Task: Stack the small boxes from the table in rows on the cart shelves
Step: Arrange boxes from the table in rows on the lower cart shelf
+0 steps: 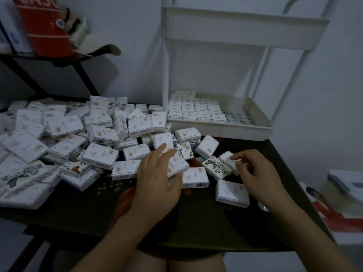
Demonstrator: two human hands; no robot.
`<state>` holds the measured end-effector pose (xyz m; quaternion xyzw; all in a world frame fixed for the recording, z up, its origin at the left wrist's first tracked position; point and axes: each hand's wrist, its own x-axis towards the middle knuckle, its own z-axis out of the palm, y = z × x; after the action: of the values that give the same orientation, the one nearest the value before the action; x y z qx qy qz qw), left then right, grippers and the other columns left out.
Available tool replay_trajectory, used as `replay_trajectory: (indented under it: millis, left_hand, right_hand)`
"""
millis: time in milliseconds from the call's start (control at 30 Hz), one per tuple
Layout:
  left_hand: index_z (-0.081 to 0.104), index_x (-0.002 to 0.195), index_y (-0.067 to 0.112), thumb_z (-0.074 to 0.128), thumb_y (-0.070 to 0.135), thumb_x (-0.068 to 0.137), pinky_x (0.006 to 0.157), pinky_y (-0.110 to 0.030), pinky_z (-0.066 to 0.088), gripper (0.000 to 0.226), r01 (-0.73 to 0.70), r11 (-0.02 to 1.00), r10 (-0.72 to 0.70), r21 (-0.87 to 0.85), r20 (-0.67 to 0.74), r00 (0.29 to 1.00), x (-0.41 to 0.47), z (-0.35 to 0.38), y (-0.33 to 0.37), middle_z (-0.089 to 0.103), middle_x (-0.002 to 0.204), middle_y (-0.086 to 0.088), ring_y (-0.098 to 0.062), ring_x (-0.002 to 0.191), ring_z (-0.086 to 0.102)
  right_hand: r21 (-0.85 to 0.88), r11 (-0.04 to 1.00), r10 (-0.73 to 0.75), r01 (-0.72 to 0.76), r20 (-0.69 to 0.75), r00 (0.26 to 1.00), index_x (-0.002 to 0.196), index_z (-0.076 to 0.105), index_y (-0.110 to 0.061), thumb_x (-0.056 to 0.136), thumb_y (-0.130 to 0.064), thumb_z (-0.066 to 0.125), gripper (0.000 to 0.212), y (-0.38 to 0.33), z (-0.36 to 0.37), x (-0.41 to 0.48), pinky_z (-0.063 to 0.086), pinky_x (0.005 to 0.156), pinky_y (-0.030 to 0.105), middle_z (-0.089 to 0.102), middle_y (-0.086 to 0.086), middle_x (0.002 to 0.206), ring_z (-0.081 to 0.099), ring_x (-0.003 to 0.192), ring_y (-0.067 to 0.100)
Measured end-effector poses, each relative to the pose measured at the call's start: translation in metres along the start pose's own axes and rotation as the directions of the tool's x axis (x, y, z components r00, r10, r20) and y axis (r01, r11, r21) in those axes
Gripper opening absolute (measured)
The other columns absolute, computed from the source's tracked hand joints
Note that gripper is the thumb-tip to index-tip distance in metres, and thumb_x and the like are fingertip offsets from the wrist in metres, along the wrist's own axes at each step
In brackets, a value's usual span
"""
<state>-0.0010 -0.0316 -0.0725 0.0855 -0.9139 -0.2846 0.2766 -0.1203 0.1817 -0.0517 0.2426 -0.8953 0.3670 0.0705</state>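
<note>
A heap of several small white boxes (64,134) covers the left and middle of the dark table (196,218). My left hand (157,183) lies over one white box (176,165) at the heap's front edge, fingers on top and thumb under its near side. My right hand (253,173) pinches a small white box (227,160) that leans on a picture-printed box (214,167). The white cart (245,28) stands at the back right. Its lower shelf (247,130) holds neat rows of boxes (194,110) on its left part.
A loose white box (231,193) lies in front of my right hand, another (207,146) behind it. A black rack (82,75) with a red bag (45,26) stands at the back left. Papers (345,193) lie low at the right.
</note>
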Motion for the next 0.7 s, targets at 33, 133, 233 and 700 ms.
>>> replay_trajectory:
  millis: [33,133,233,700]
  left_hand:
    - [0.045,0.139,0.024,0.057,0.030,0.092,0.116,-0.039,0.019,0.049,0.015,1.000,-0.014,0.025,-0.029,0.999,0.003,-0.003,-0.001,0.034,0.150,0.005,-0.013,0.139,0.024]
    - [0.049,0.134,0.021,0.059,0.028,0.090,0.106,-0.033,0.023,0.046,0.060,0.993,-0.054,0.104,-0.063,0.997,0.010,-0.009,-0.001,0.047,0.136,0.002,-0.016,0.128,0.038]
    - [0.049,0.134,0.023,0.058,0.032,0.090,0.103,-0.035,0.028,0.045,0.090,0.982,-0.090,0.167,-0.007,0.996,0.014,-0.010,0.001,0.051,0.128,0.003,-0.016,0.120,0.044]
    - [0.048,0.133,0.029,0.079,0.039,0.073,0.085,-0.026,0.036,0.068,0.044,0.983,-0.065,0.179,0.114,0.991,0.031,-0.014,0.003,0.056,0.119,0.011,-0.009,0.110,0.044]
  right_hand:
    - [-0.025,0.999,0.040,-0.040,-0.009,0.999,0.099,0.057,-0.039,0.094,-0.023,0.054,0.018,0.001,-0.004,-0.002,0.048,0.070,0.021,0.055,-0.015,0.109,0.057,0.091,0.003]
    - [-0.119,0.988,0.106,-0.096,0.085,0.991,0.091,0.052,-0.042,0.094,-0.025,0.056,0.017,0.003,-0.012,-0.007,0.044,0.062,0.019,0.057,-0.016,0.098,0.057,0.081,0.002]
    - [-0.229,0.972,0.118,-0.058,0.258,0.959,0.096,0.049,-0.046,0.090,-0.041,0.059,0.013,0.002,-0.018,-0.012,0.045,0.069,0.017,0.056,-0.018,0.099,0.054,0.086,-0.001]
    - [0.078,0.994,0.038,-0.074,0.390,0.920,0.101,0.051,-0.044,0.066,-0.059,0.064,0.041,-0.006,-0.023,-0.011,0.053,0.061,0.014,0.058,-0.021,0.101,0.065,0.082,0.001]
